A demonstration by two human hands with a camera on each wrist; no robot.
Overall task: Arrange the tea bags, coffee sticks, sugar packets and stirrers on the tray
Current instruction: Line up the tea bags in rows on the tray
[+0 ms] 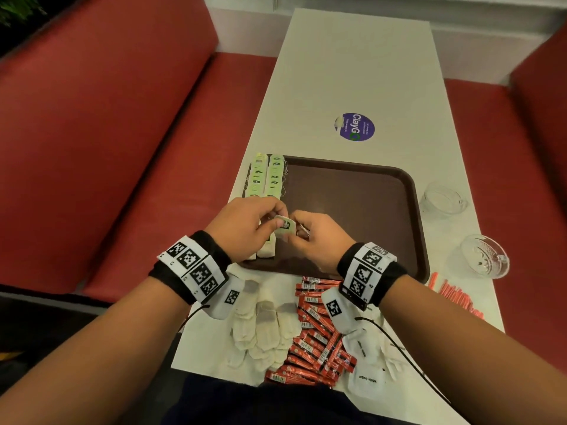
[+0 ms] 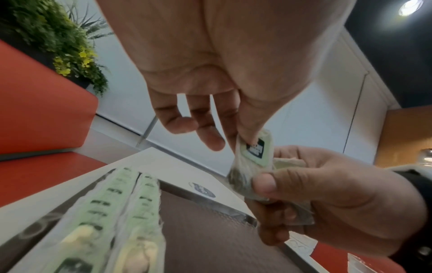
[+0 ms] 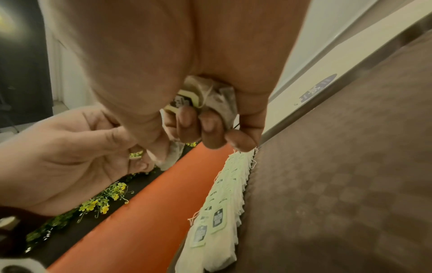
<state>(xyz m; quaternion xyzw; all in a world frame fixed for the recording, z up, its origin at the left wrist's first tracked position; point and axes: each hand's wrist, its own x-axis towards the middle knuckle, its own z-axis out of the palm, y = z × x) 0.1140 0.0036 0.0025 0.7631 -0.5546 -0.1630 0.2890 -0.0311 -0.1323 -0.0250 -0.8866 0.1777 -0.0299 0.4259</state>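
Brown tray (image 1: pixel 352 191): sits on the white table (image 1: pixel 352 72); most of its floor is bare, so the arranging looks to be at an early stage.
Tea bag rows (image 1: pixel 267 176): two neat overlapping lines of pale green-tagged bags run along the tray's left edge, the one part that looks nearly done.
Tea bag in hand (image 1: pixel 285 226): held above the near left part of the tray, between both hands, not yet laid down.
Left hand (image 1: pixel 245 228): thumb and forefinger pinch the bag's upper edge by its tag; the other fingers hang loose.
Right hand (image 1: pixel 316 237): fingers curl round a small bunch of further tea bags, thumb pressed on the front one.
Coffee sticks (image 1: pixel 313 335): a loose red heap on the table, near side of the tray; none on the tray.
Sugar packets (image 1: pixel 366 378): white packets on the table beside the sticks, still to be placed.
Stirrers (image 1: pixel 457 297): orange-red, lying on the table off the tray's near right corner, untouched.
More tea bags (image 1: pixel 264 329): white bags lie loose left of the coffee sticks.
Judgement: one group of four under way; three groups wait.
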